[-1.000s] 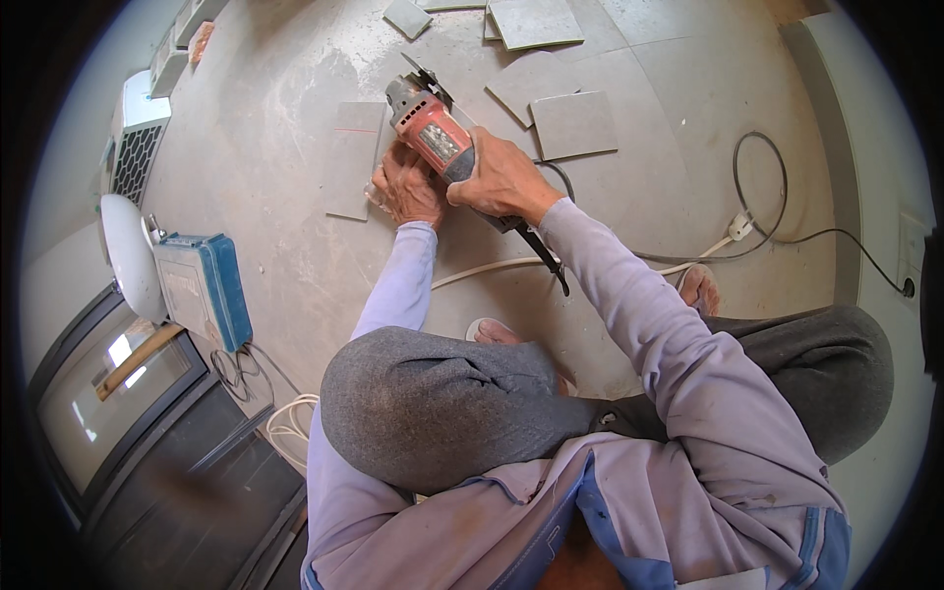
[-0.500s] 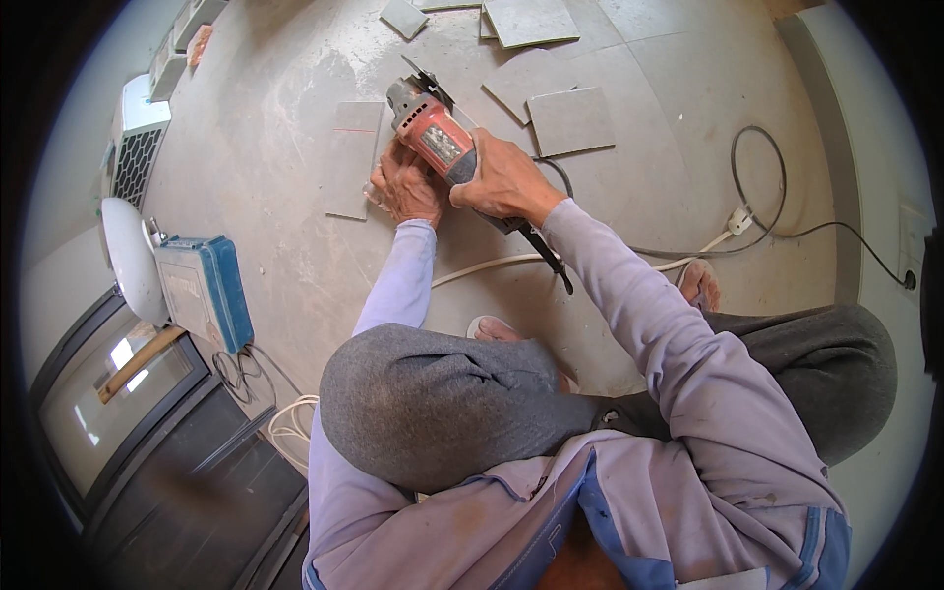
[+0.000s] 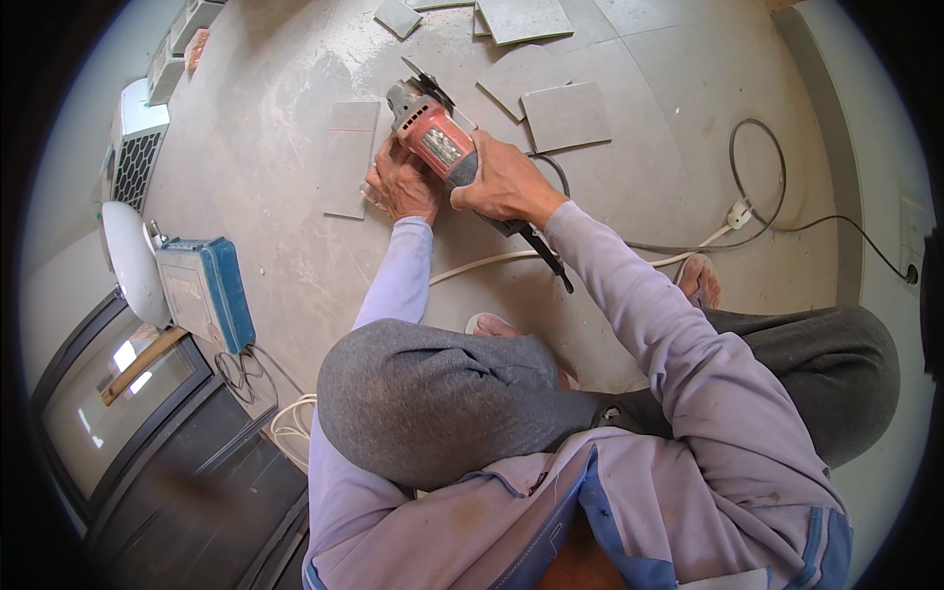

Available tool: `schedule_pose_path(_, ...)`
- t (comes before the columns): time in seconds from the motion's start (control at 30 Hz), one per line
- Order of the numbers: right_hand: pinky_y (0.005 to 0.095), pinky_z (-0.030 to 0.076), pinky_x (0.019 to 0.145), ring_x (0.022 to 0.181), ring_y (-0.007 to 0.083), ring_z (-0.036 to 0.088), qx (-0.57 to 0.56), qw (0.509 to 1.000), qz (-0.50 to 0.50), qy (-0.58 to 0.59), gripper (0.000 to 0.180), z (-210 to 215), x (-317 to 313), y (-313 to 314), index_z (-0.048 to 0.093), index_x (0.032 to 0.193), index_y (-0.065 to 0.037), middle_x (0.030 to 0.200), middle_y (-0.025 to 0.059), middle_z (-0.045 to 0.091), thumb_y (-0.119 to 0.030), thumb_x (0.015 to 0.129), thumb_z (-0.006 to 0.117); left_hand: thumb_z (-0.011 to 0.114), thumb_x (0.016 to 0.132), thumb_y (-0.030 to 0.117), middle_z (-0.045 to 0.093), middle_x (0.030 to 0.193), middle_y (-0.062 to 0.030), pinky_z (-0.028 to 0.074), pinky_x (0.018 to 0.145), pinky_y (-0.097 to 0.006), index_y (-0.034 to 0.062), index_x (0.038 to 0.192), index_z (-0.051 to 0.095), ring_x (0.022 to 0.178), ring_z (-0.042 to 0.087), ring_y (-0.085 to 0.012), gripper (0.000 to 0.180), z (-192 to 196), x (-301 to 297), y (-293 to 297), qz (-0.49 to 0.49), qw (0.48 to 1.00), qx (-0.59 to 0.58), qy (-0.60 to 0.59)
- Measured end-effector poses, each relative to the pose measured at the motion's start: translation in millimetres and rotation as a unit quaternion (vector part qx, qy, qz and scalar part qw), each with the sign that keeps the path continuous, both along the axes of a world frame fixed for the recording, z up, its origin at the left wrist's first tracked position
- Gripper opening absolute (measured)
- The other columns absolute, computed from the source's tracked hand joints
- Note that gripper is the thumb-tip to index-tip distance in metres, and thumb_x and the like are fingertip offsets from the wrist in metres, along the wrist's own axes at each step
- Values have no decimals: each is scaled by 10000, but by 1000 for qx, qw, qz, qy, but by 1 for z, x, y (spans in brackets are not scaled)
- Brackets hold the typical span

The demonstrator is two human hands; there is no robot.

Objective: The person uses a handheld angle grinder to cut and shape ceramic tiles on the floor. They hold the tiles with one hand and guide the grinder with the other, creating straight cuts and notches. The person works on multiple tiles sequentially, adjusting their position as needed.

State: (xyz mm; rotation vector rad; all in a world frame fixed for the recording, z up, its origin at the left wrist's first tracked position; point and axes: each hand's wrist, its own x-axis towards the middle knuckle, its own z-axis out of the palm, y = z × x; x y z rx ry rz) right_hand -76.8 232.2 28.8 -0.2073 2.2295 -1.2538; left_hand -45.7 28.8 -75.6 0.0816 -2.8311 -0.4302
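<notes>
My right hand [image 3: 506, 177] is wrapped round the rear body of a red and grey angle grinder [image 3: 438, 141]. The disc and dark guard [image 3: 433, 87] point up and away at its far end. Close against the grinder's left side, my left hand [image 3: 404, 180] has its fingers curled at the housing; its fingertips are partly hidden, and a small pale thing I cannot make out shows at its outer edge. Just left of that hand, a grey tile [image 3: 351, 162] with a thin red line across it lies on the floor.
Several cut tiles [image 3: 567, 116] lie beyond the grinder, with more [image 3: 524, 20] at the far edge. A black cord [image 3: 757, 123] loops at right beside a white plug [image 3: 738, 214]. A blue case [image 3: 226, 295] and white basin [image 3: 134, 264] stand at left.
The whole view has shifted very slightly. Both hands keep the same hold and place at the grinder, and the tiles lie as before.
</notes>
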Motion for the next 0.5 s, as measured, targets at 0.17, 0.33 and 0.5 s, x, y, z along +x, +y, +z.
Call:
schedule_pose_path(0.17, 456, 528, 864, 946, 463, 671, -1, 1000, 2, -1, 645, -2, 2, 2, 560, 1125, 83, 973, 315, 679, -296, 631, 724, 859, 721, 307, 686, 1273, 67, 308, 1088, -450, 297, 1183, 720, 1327, 467, -179, 482, -9, -2, -4, 2, 1000, 16, 5)
schedule_pose_path(0.33, 454, 525, 868, 944, 462, 668, -6, 1000, 3, -5, 654, 4, 5, 5, 558, 1137, 81, 978, 309, 680, -298, 632, 726, 872, 712, 295, 698, 1260, 60, 294, 1093, -452, 300, 1217, 706, 1325, 470, -191, 532, -8, -3, -6, -3, 999, 28, 16)
schedule_pose_path(0.5, 456, 524, 868, 942, 462, 664, 0, 1000, 10, -6, 647, 2, 6, 10, 555, 1136, 74, 983, 304, 676, -298, 636, 728, 850, 741, 290, 685, 1301, 70, 290, 1094, -455, 319, 1230, 695, 1329, 466, -193, 514, 5, -2, 6, 18, 999, 32, 6)
